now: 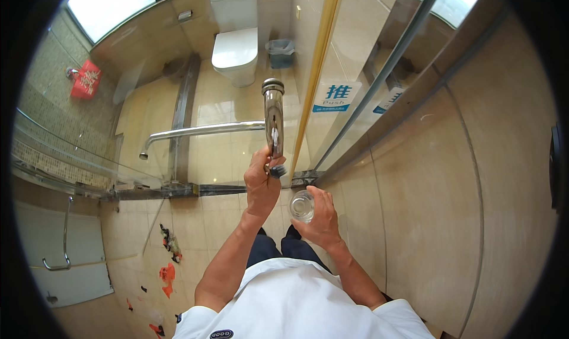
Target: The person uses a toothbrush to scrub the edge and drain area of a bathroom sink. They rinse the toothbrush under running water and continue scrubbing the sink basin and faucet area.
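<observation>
My left hand (262, 179) is closed on a small brush (276, 171) whose dark bristles point to the right. That hand is at the lower end of a chrome tubular door handle (273, 116); whether the fingers also touch the tube cannot be made out. From the thick upright tube, a thinner bar (204, 129) runs left and bends at its end. My right hand (322, 214) holds a clear cup (302, 207) lower and to the right, seen from above. Nothing can be clearly seen inside the cup.
A glass panel with a push sign (337, 97) stands to the right, beside a tiled wall (426, 183). Beyond the glass are a toilet (235, 50) and a waste bin (281, 54). Orange and black scraps (167, 274) lie on the floor at left, near another chrome handle (66, 236).
</observation>
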Motion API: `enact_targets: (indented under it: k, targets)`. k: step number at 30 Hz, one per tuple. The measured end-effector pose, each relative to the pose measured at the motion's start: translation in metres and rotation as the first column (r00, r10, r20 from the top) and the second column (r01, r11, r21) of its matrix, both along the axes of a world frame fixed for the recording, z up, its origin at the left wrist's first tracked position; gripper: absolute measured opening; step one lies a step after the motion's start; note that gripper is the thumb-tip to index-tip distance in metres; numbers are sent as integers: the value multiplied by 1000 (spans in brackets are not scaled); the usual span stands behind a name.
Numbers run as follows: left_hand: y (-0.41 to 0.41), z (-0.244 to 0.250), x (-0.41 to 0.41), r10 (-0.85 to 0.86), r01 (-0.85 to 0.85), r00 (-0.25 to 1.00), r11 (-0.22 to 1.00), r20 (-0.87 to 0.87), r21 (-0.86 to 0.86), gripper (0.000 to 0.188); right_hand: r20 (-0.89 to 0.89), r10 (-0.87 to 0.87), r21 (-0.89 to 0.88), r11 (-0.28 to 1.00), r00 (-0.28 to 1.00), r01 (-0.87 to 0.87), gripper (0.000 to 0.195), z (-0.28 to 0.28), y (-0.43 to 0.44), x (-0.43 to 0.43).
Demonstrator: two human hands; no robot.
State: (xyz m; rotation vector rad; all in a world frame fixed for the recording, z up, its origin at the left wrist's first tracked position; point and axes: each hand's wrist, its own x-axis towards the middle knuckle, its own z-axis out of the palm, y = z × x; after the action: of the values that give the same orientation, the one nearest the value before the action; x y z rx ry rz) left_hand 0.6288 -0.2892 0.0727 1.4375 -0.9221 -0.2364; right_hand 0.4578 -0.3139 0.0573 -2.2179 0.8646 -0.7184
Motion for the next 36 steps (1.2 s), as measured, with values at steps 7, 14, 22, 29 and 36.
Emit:
enact_targets:
  k: [7, 14, 22, 29, 36]
  targets:
    - [30, 1, -9, -13, 12, 999, 999, 44, 30, 10, -35, -109, -16, 994, 993, 108, 73, 3, 25, -23]
    - [68, 13, -28, -81, 80, 994, 997, 77, 14, 15, -98, -194, -56, 980, 976, 189, 76, 5, 54, -50]
    - [124, 14, -42, -85, 74, 986, 994, 145, 80, 10, -102, -236, -48, 972, 966, 232, 74, 11, 91, -73]
    - [182, -4, -47, -79, 67, 986, 994, 150, 81, 15, -44, -190, -38, 981, 981, 188, 73, 0, 88, -78]
    - [238, 5, -66, -59, 59, 995, 998, -81, -13, 30, 14, -92, -1, 996, 996, 92, 74, -3, 83, -84]
